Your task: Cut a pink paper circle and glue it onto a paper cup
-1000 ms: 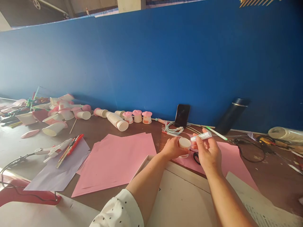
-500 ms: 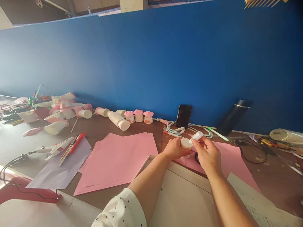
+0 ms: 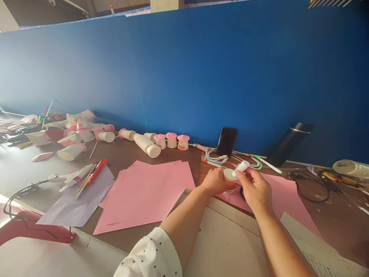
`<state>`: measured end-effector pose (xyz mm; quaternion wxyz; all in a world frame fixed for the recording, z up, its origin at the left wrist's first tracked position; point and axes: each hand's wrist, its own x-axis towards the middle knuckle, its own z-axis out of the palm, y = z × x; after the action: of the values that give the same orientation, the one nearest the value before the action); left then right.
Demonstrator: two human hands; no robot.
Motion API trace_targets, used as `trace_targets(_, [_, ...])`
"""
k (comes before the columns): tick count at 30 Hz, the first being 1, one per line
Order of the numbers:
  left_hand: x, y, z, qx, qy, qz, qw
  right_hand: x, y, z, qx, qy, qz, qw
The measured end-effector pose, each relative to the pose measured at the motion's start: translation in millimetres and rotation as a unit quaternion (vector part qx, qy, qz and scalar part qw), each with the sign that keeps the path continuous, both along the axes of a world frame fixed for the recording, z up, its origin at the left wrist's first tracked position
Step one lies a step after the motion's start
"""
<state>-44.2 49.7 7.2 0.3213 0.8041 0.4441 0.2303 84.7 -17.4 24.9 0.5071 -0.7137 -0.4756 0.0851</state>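
Note:
My left hand (image 3: 215, 181) is wrapped round a small white paper cup (image 3: 229, 175), held upside down with its round base facing up. My right hand (image 3: 256, 189) pinches a small white tube (image 3: 241, 167) and tilts it so its tip touches the cup's base. Both hands hover over a pink paper sheet (image 3: 276, 198) at the table's middle. Black scissors (image 3: 241, 193) lie partly hidden under my right hand.
More pink sheets (image 3: 147, 194) lie to the left, with a glue gun (image 3: 69, 178) and a red-handled tool (image 3: 93, 172) on lilac paper. Paper cups (image 3: 145, 145) crowd the back left. A phone (image 3: 226, 141), cables (image 3: 215, 156) and a dark flask (image 3: 288, 143) lean against the blue wall.
The tube in my right hand has tipped from level down onto the cup's base. Both hands stayed over the same pink sheet.

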Motion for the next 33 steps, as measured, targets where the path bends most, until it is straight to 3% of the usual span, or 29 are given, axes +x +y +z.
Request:
trace_targets(14, [-2.2,-3.3,7.4,-0.004,0.028,-0.017,0.999,-0.4,0.2,1.8,-0.003,-0.042,0.011,0.999])
trace_targets(33, [-3.1,-5.6,10.7,-0.004,0.031,-0.024,0.999,-1.0,-0.6,2.5,-0.045,-0.018,0.05,0.998])
